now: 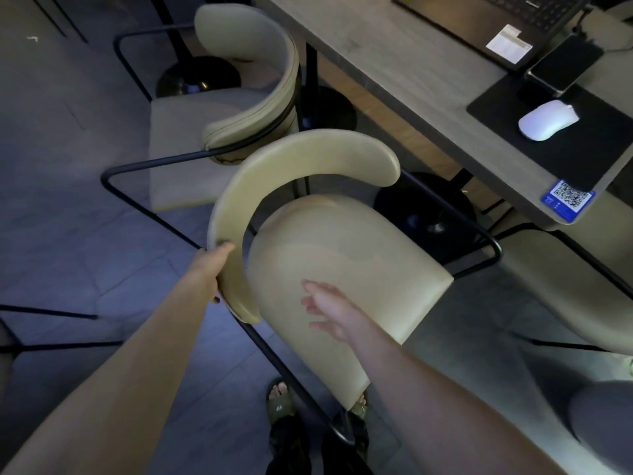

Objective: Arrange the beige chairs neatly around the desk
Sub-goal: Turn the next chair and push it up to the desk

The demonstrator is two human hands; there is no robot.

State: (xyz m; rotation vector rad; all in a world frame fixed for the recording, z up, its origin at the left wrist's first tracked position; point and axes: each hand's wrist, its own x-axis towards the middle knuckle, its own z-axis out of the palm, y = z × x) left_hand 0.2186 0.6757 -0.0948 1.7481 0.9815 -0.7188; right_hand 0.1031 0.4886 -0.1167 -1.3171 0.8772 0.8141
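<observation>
Dim, bluish cast, blurry w/ fisheye edges.

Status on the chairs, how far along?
Done: nothing clearly; the far chair sits angled beside the desk. In hand: left hand grips the near chair by its backrest, right hand open over the seat. Left: push it in, straighten the others.

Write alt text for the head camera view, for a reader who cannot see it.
A person's left hand grips the curved backrest of a beige chair while the open right hand hovers over its seat. A second beige chair stands beyond, beside a grey desk holding a laptop, phone and white mouse.
</observation>
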